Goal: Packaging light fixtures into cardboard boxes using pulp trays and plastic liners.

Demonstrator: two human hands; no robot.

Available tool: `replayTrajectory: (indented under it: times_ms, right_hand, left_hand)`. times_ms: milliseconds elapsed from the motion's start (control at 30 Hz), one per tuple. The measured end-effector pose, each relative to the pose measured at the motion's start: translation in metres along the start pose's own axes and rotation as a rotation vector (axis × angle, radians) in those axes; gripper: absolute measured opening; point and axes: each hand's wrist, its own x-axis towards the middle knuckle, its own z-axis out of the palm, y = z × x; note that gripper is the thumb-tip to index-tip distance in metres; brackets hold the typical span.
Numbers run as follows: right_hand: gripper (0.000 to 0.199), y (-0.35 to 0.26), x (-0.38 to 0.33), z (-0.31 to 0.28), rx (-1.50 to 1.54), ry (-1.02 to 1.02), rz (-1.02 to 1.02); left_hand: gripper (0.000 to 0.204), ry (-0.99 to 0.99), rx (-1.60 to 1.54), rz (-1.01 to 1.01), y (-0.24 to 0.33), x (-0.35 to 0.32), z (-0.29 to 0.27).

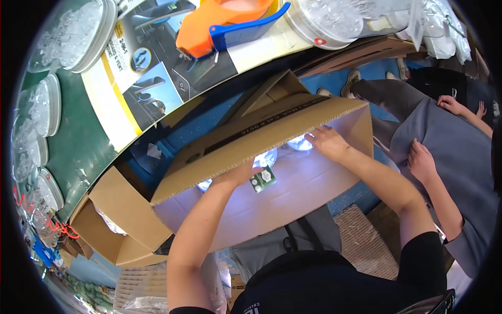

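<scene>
A large cardboard box (314, 180) lies tilted in front of me, its opening facing my body, and both my arms reach into it. Bright, shiny round clear things, seemingly wrapped in plastic, sit in a row inside. My right hand (328, 142) has its fingers bent around the edge of the rightmost clear round thing (300, 143). My left hand (241, 174) is beside the middle one (267, 157); the box's upper panel hides most of its fingers. Just right of that hand, a small green and white card (263, 179) rests against the inner cardboard.
On the green-topped table (89, 125) are an orange and blue tape dispenser (225, 31), a printed sheet and several round tubs (97, 36) of clear pieces. Another open cardboard box (120, 209) stands left. A person in grey (444, 141) is close on my right, with others behind.
</scene>
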Motion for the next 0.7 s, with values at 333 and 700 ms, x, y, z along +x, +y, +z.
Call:
replayTrajectory:
  times_ms: [333, 700]
  right_hand:
    - [0.072, 0.035, -0.005, 0.028, 0.590, -0.056, 0.432]
    - [0.056, -0.033, -0.078, -0.079, 0.450, 0.673, 0.280]
  left_hand:
    - [0.052, 0.117, 0.040, -0.118, 0.021, -0.046, -0.024]
    - [0.063, 0.967, 0.081, -0.667, 0.021, -0.264, -0.036]
